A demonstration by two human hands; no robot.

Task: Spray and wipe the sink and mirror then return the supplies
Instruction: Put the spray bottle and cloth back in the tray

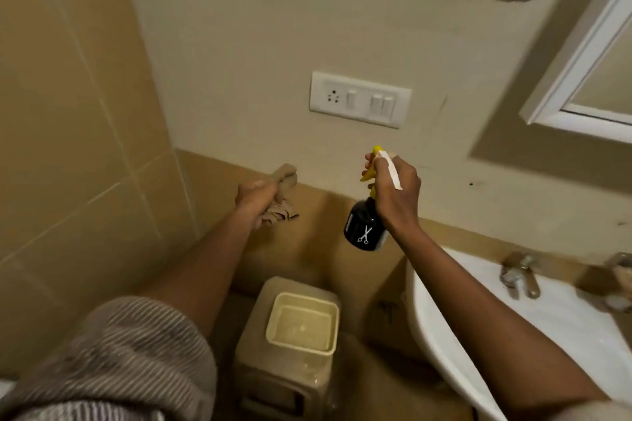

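While the right hand is wrapping its fingers around a black spray bottle left of the sink, the left hand is clenching a beige cloth farther left. The nozzle is facing the wall switch panel, not the mirror, so spraying now could be wetting the socket. Below, an open bin is sitting seemingly empty.

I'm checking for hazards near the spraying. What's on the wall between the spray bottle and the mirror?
In the head view, only bare painted wall lies between the spray bottle and the mirror; the switch plate sits left of that stretch.
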